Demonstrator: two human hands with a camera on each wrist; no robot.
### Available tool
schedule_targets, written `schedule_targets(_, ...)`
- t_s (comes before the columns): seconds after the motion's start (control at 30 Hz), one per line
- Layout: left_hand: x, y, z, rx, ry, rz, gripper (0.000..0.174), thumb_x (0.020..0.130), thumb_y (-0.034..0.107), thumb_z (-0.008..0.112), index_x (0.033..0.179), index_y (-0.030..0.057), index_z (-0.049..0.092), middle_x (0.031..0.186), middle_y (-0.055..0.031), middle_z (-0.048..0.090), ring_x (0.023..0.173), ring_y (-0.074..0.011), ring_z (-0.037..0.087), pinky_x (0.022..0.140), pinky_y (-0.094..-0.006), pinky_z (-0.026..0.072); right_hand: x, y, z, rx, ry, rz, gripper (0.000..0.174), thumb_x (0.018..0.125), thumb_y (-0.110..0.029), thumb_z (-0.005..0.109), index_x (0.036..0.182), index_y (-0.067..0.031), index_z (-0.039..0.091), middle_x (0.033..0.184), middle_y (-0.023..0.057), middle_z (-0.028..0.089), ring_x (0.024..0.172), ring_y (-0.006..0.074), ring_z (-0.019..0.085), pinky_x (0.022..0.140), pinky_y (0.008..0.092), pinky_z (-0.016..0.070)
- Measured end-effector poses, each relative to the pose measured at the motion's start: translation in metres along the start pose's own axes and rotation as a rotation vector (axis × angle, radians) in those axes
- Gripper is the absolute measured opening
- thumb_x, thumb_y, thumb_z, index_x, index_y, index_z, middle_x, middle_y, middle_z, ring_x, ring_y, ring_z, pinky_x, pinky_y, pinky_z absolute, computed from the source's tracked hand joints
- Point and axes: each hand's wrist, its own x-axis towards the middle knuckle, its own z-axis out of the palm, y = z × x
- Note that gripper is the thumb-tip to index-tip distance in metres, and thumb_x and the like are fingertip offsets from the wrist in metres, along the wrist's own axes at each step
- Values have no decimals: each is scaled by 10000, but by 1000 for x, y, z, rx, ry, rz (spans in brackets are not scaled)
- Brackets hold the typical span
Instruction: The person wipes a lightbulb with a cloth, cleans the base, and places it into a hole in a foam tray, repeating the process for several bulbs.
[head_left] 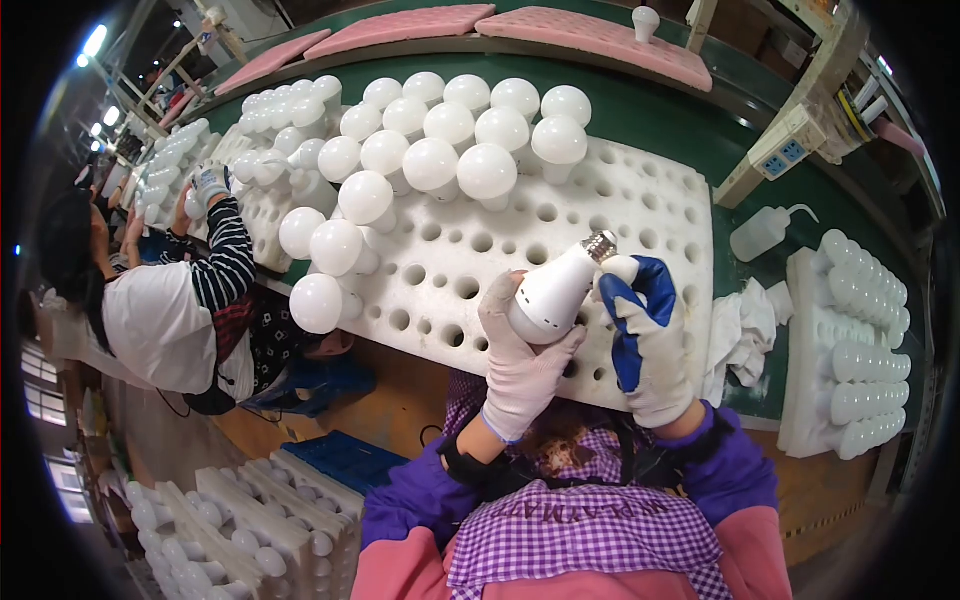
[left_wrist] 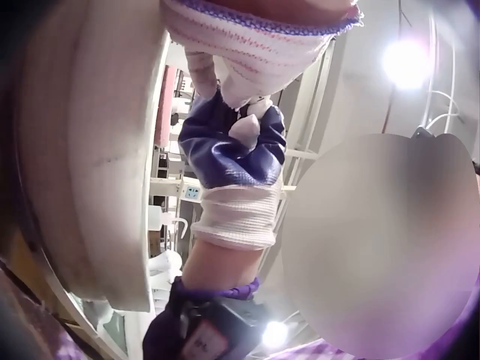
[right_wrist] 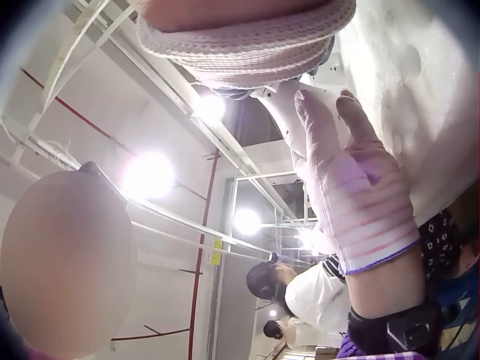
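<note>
Bulb (head_left: pixel 553 297): between hands, above tray (head_left: pixel 640 235), toward near edge
Left hand (head_left: pixel 520 365): grasping its rounded end
Right hand (head_left: pixel 652 345): curled beside its cap (head_left: pixel 600 246), grip unclear

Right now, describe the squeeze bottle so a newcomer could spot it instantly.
On the green table, find the post with blue sockets, to the right of the big holed foam board. The bottle is between that post and the crumpled cloth. Unlike the bulbs nearby, it has a thin, bent spout.
</note>
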Motion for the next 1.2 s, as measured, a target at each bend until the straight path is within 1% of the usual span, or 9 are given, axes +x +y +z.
schedule_targets(0.1,5,17,-18,-444,-211,-345,591,828,134,669,1289,95,301,1218,-134,402,1067,-230,530,802,-395,538,1,-7,-4,74,-19,50,204,851,-8,634,1040,-19,556,904,28,619,789,66,563,694,187,448)
schedule_targets(0.2,18,20,-26,-871,-111,-600,535,862,257,629,1276,111,322,1213,-141,425,1072,-248,537,817,-414,525,4,-2,-13,97,-146,35,212,850,-6,634,1047,-17,556,910,29,618,788,75,569,701,196,452)
schedule_targets(0.37,22,15,-37,-768,-281,-590,671,843,381,650,1317,43,316,1212,-131,457,1088,-243,530,870,-374,495,-1,-5,-10,95,-119,57,219,851,4,625,1060,-7,559,931,43,618,797,92,579,711,213,460)
schedule_targets(0.7,11,4,-33,317,-131,145,812,661,40,795,1320,26,321,1255,-139,422,1108,-222,491,915,-316,446,-5,1,-3,-295,-12,-167,251,820,-42,677,1048,-26,575,947,46,616,864,131,583,750,247,471)
schedule_targets(0.77,11,3,-33,317,-123,139,819,588,-12,800,1285,30,371,1233,-163,447,1119,-275,486,941,-354,425,1,3,-8,-876,-11,-893,311,736,-83,736,1004,-42,583,931,65,603,970,229,559,807,334,456)
schedule_targets(0.87,17,12,-37,496,-209,311,772,559,-29,791,1236,32,426,1210,-185,466,1113,-336,478,949,-397,408,7,-16,-7,-1198,-15,-948,345,652,-125,765,941,-51,593,920,94,586,1024,318,513,848,407,417)
schedule_targets(1.0,12,7,-35,536,-277,321,712,563,-48,751,1202,37,449,1206,-185,466,1096,-345,484,930,-395,421,50,-28,-20,-1083,26,-678,220,663,-179,727,791,-65,589,859,96,582,847,295,519,795,426,382)
schedule_targets(1.13,4,6,-32,249,-343,35,675,638,-3,747,1227,31,418,1186,-151,474,1084,-277,511,898,-363,450,94,-20,-56,-1577,17,-386,331,709,-292,710,931,-62,623,974,129,601,960,320,543,856,409,419)
schedule_targets(1.2,8,8,-32,111,-365,-155,666,672,55,765,1234,25,410,1165,-146,486,1065,-263,532,870,-360,469,96,-11,-82,-1417,-27,-460,421,720,-301,709,1057,-69,611,1078,152,580,1050,336,520,934,403,396)
